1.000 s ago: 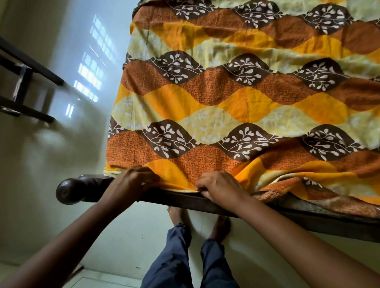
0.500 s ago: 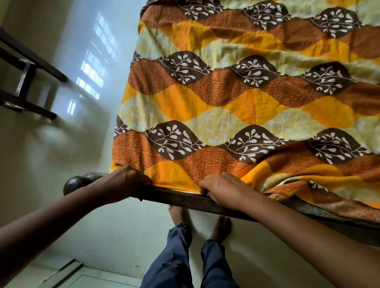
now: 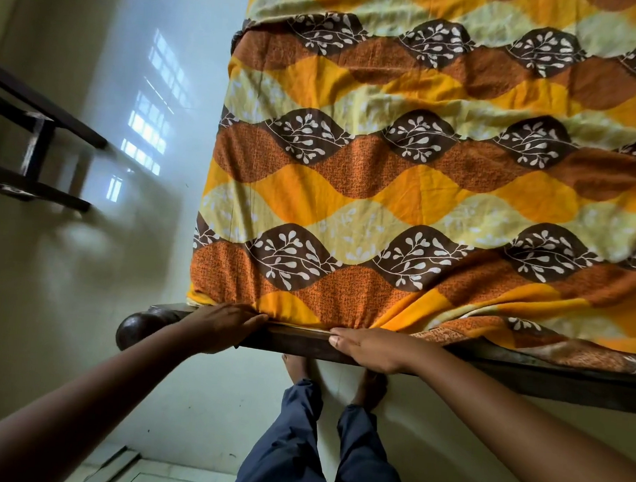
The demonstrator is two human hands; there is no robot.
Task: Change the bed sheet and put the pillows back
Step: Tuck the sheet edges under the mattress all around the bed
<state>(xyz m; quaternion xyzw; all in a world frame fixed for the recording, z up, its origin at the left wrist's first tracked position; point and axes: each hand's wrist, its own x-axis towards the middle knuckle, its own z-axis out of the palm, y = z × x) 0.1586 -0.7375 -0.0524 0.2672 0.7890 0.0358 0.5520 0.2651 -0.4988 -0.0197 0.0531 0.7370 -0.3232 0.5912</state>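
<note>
An orange, yellow and brown leaf-patterned bed sheet [image 3: 423, 195] covers the mattress and lies bunched in folds near the right foot end. The dark wooden foot rail [image 3: 524, 372] runs under its near edge. My left hand [image 3: 225, 326] lies with straight fingers pointing right, pressing the sheet's edge at the rail near the left corner. My right hand [image 3: 371, 346] lies flat on the rail with fingers pointing left, touching the sheet's edge. No pillow is in view.
A rounded bed post knob [image 3: 136, 328] sticks out at the left corner. Dark wooden furniture [image 3: 36, 141] stands on the glossy floor [image 3: 115, 247] at the left. My legs in blue trousers [image 3: 319, 445] and bare feet stand just below the rail.
Both hands have gone from curled on the sheet's edge to lying flat along the rail. The left hand slid right toward the sheet. The view moved left and closer.
</note>
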